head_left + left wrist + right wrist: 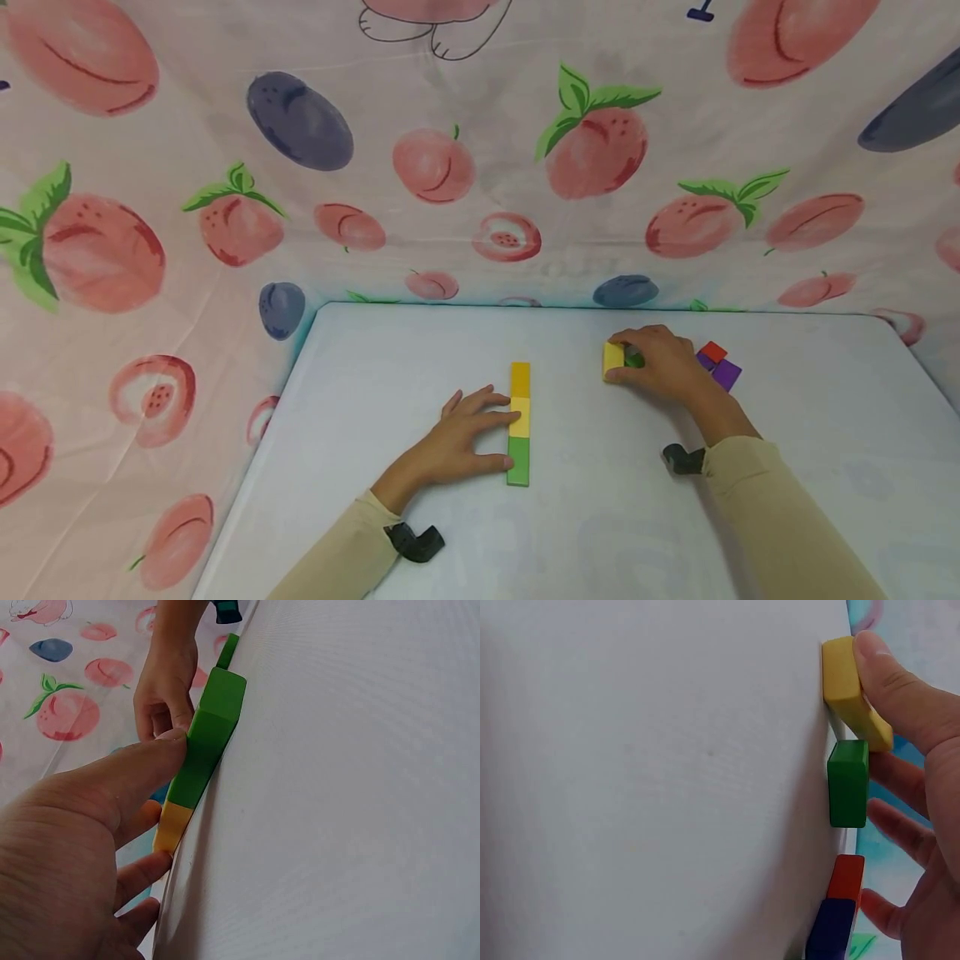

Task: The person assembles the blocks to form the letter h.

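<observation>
A straight row of blocks lies on the white table: a green block [518, 462], a light yellow block [523, 427] and an orange-yellow block [521, 379]. Against its left side rests my left hand [457, 442], thumb on the green block and fingertips by the yellow one. My right hand [660, 367] pinches another yellow block [844, 671] between thumb and a finger, at the far side of the table. Beside it, under that hand, stands a second green block [848, 784]. Part of this block is hidden in the head view.
Just right of my right hand sit a red block [713, 352] and purple blocks [727, 375], close together. A fruit-print cloth [465, 92] hangs behind the white table [600, 517] and along its left side.
</observation>
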Demonstrator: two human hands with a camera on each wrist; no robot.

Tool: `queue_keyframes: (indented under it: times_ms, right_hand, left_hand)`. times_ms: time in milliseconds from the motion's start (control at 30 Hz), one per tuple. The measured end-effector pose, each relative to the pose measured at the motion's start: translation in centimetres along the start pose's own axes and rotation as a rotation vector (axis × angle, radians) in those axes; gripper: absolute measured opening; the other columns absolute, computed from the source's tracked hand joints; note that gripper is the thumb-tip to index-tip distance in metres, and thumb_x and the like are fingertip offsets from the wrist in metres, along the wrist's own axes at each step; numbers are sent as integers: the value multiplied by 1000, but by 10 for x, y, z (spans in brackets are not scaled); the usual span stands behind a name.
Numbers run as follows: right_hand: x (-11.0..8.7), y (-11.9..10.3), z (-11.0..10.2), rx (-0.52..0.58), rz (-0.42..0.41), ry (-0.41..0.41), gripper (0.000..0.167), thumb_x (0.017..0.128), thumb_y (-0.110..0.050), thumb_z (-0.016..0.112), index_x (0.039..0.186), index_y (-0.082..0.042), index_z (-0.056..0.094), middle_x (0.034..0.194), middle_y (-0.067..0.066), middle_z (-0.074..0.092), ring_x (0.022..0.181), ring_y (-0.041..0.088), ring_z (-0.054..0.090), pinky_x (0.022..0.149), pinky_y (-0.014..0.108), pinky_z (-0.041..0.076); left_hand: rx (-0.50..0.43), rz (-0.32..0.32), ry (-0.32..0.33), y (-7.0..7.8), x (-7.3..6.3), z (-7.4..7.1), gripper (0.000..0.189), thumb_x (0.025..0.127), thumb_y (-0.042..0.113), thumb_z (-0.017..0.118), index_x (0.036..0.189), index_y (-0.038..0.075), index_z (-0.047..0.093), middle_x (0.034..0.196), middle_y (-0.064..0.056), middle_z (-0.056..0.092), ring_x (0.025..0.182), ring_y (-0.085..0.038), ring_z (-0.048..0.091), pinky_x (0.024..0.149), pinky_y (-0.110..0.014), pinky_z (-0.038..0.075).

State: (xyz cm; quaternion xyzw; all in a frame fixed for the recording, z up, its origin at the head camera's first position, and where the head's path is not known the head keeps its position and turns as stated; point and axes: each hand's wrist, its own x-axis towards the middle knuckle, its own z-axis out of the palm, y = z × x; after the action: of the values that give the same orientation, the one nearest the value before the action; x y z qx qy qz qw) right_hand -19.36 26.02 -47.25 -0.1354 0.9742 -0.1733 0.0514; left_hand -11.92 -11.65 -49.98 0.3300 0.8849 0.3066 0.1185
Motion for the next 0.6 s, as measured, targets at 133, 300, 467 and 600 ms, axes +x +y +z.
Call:
queue_keyframes:
  times_ms: [133,300,467,600]
  right_hand:
    - [0,-2,1,11,-9,35,64,82,-50,83,133,-17,63,126,12,67,123,37,54,92,67,44]
    - [-2,-8,1,58,-24,79,60,80,-44,86,129,-16,64,126,11,67,120,34,57,97,65,44]
    - [-2,-14,3,156,-63,128,51,81,-31,88,124,-14,67,115,9,68,106,29,64,94,52,55]
    - [-1,-17,6,220,-67,152,46,82,-25,87,122,-14,69,111,7,68,94,25,70,82,44,61]
  left_hand:
    - [1,-7,-5,0,0,-1,61,89,48,75,145,30,58,156,3,45,158,-21,20,127,-59,3]
    - [-3,-8,-5,2,0,-1,62,88,47,76,145,29,59,156,3,46,158,-21,21,126,-60,4]
    - [-4,-6,-3,1,1,0,61,89,47,76,144,28,60,155,2,47,158,-21,22,126,-61,5]
    - [-1,-5,-1,1,1,1,61,89,47,76,144,28,60,155,2,46,158,-21,22,126,-61,5]
